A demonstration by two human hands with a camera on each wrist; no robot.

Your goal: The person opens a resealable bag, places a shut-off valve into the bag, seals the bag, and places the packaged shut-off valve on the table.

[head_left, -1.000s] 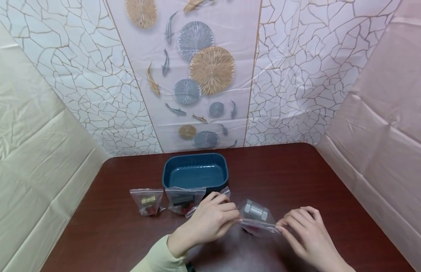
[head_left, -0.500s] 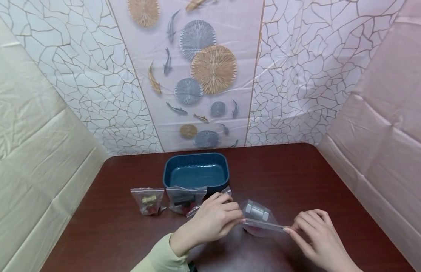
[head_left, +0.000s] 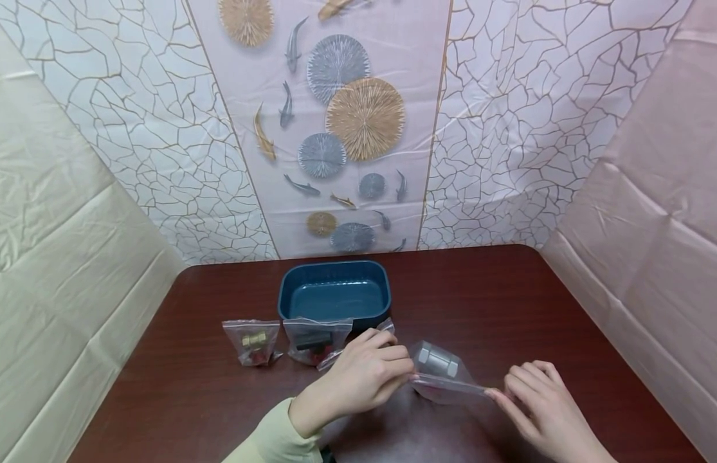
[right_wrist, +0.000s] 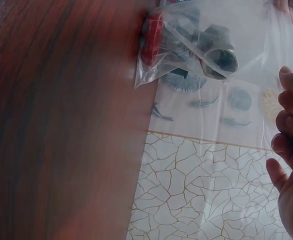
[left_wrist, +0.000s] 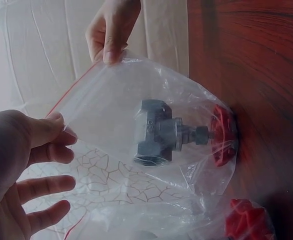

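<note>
A clear zip bag (head_left: 451, 390) stands at the front of the table, with a grey metal valve (left_wrist: 156, 132) inside. The valve's red handwheel (left_wrist: 223, 135) points down to the tabletop. My left hand (head_left: 364, 374) pinches one corner of the bag's zip edge between thumb and forefinger, its other fingers spread loosely. At the opposite corner my right hand (head_left: 544, 406) pinches the same edge with thumb and fingers. In the left wrist view the red-lined zip strip runs taut from hand to hand.
A blue tray (head_left: 335, 265) stands at the back. In front of it are a bag with a brass valve (head_left: 254, 341) and a bag with a dark, red-wheeled fitting (head_left: 314, 341). Another bag (head_left: 387, 326) is partly hidden behind my left hand.
My right hand has moved rightward along the bag's top edge to its far corner, and the edge now stretches longer and straighter. My left hand has kept its hold.
</note>
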